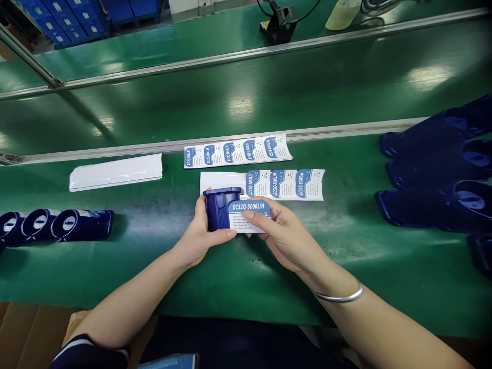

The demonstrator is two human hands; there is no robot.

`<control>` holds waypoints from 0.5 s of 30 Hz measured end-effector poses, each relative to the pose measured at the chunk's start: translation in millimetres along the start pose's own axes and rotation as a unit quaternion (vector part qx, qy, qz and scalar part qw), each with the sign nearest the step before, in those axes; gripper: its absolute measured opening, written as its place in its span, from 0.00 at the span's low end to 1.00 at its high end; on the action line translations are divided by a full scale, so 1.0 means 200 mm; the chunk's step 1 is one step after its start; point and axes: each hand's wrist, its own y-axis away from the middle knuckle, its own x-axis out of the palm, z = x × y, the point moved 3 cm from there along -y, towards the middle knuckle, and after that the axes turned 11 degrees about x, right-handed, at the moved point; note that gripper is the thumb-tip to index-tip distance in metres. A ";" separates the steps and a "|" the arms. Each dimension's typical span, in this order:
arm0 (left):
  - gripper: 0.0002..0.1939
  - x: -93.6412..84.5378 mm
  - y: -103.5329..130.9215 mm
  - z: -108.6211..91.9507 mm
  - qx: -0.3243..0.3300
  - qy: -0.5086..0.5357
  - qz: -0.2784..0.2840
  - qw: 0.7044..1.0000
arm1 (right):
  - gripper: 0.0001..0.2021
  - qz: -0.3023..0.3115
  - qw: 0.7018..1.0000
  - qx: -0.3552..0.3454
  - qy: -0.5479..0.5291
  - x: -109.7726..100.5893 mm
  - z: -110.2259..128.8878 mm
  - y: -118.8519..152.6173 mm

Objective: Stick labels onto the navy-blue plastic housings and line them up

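Note:
My left hand (200, 230) is closed around the left end of a dark blue plastic housing (219, 210), thumb along its lower edge. Between the thumb and fingers of my right hand (282, 230) is a blue-and-white label (248, 221) printed "DC52Q-5000L/H". It lies against the right part of the housing; whether it is stuck down fully I cannot tell. Just behind my hands is a label sheet (284, 185) with three labels at its right and bare backing at its left. Farther back lies another strip of labels (238, 152).
A stack of blank white strips (115, 172) lies to the left. Several blue housings (82, 225) with labels stand in a row at far left, and more housings (423, 205) are at the right. A metal rail (346, 125) runs behind the green table (238, 287).

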 end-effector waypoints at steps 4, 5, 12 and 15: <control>0.53 0.02 0.00 -0.01 -0.002 0.000 0.003 1.000 | 0.13 0.019 1.000 -0.014 0.014 -0.01 0.02 0.00; 0.52 0.02 0.00 -0.01 -0.001 0.000 0.002 1.000 | 0.13 0.020 1.000 -0.015 0.016 -0.01 0.02 0.00; 0.51 0.03 0.01 0.01 0.019 -0.002 0.007 1.000 | 0.15 -0.052 0.982 -0.079 0.161 -0.06 0.03 0.01; 0.52 0.02 0.00 0.01 0.022 0.002 -0.008 1.000 | 0.15 -0.076 0.967 -0.109 0.215 -0.06 0.04 0.03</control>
